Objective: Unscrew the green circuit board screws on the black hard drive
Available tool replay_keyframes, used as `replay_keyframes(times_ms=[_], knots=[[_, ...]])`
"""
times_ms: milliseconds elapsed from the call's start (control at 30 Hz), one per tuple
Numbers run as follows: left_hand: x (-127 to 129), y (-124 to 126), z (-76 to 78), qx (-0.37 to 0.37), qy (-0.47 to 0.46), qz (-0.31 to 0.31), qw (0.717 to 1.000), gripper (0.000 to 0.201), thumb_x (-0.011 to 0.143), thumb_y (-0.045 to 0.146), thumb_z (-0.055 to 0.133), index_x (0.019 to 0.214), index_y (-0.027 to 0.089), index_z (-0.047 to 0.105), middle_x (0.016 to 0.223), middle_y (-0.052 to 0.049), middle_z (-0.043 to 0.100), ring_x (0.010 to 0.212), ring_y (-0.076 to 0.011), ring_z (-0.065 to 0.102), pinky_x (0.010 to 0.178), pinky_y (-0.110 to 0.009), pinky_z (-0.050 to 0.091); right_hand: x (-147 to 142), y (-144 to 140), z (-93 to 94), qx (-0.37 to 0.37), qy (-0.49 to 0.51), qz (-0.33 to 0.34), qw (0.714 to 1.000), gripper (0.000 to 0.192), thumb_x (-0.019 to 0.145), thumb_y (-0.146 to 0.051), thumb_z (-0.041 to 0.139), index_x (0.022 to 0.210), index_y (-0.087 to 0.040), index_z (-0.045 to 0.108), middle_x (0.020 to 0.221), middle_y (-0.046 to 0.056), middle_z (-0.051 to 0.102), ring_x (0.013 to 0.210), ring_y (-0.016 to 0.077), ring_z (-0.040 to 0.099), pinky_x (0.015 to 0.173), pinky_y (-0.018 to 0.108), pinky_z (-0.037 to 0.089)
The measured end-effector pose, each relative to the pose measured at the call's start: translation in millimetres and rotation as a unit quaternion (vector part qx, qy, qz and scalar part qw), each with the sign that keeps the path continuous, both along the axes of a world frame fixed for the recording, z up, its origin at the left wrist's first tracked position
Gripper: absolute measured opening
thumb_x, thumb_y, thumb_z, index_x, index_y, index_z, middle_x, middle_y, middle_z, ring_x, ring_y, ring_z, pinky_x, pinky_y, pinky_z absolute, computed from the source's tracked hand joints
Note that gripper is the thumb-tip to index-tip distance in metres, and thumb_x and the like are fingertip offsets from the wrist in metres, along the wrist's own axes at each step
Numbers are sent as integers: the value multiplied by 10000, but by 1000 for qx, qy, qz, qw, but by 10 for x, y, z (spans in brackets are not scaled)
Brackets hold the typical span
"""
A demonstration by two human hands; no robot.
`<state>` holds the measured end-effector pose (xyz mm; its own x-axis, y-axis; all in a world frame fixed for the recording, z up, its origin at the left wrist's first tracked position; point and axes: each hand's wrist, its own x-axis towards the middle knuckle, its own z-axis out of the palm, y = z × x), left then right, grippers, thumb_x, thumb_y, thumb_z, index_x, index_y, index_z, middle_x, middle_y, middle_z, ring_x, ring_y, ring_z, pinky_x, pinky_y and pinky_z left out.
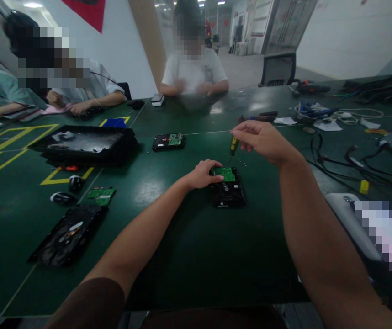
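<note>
Brown sleeve [89,299] at lower left, nearest the lens; both forearms [151,217] reach over a dark green desk [189,269]. Black casing [57,244] lies flat at left. Ahead, between the arms: hard drive [228,198], flat on the desk, green circuit board [229,173] uppermost. Left hand [203,174]: grip closed on the drive's left edge, thumb on top. Right hand [261,137]: grip pinching a yellow-and-dark screwdriver [233,147], tip down near the drive's far edge; contact unclear. Handling, my judgement: drive dense, rigid, apt to skate on a smooth top; board the fragile part, so best held by the side edges. Desk surface looks hard, faintly glossy, crossed by pale seams [196,133]. Black cables [322,168] to the right, black trays [86,157] to the left, second drive [161,142] farther out. Across sits a person in white [196,68]. Behind: dark chair [278,68], white walls [346,45], red hanging [88,11].
</note>
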<state>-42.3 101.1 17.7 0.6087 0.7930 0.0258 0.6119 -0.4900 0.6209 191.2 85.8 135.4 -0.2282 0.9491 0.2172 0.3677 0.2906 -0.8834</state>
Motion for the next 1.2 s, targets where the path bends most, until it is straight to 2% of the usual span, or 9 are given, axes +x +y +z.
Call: replay_keyframes(times_ms=[100,233,500,733,1033,1200], knots=[[-5,7,-9,-2,1,-1,1000,591,876,552,678,1382,256,595,1353,-116,616,1255,-335,544,1101,-544,439,7,14,-7,4,-8,-24,1000,235,879,-426,773,889,-212,676,774,51,678,632,154,593,540,337,429],[-4,-2,-7,1,-4,-3,1000,590,879,544,676,1375,234,599,1344,-130,617,1251,-341,540,1103,-551,436,0,10,-12,-2,0,-13,1000,224,879,-416,755,899,-214,661,860,67,716,595,143,598,500,337,398],[11,-14,7,2,2,3,1000,568,887,534,672,1373,250,597,1352,-115,619,1251,-329,550,1109,-540,438,-23,10,7,0,-12,-2,1000,286,881,-494,756,902,-223,668,790,55,706,610,155,614,512,342,447],[6,10,-14,8,3,-4,1000,594,881,555,668,1373,227,599,1336,-130,624,1240,-336,553,1093,-537,445,-52,31,54,5,-24,10,1000,179,915,-367,735,883,-202,673,830,67,729,592,140,619,512,327,451],[6,8,-28,2,5,5,1000,561,878,540,677,1362,266,603,1348,-103,626,1258,-330,551,1102,-523,438,-79,24,126,-1,-49,19,999,206,910,-380,744,877,-187,678,825,74,736,576,130,620,501,312,484],[6,17,-34,4,4,3,1000,564,875,540,681,1361,265,605,1349,-104,625,1258,-332,551,1107,-528,432,-123,11,193,-2,-84,24,996,148,929,-321,725,880,-188,682,820,68,744,582,128,639,496,297,498]])
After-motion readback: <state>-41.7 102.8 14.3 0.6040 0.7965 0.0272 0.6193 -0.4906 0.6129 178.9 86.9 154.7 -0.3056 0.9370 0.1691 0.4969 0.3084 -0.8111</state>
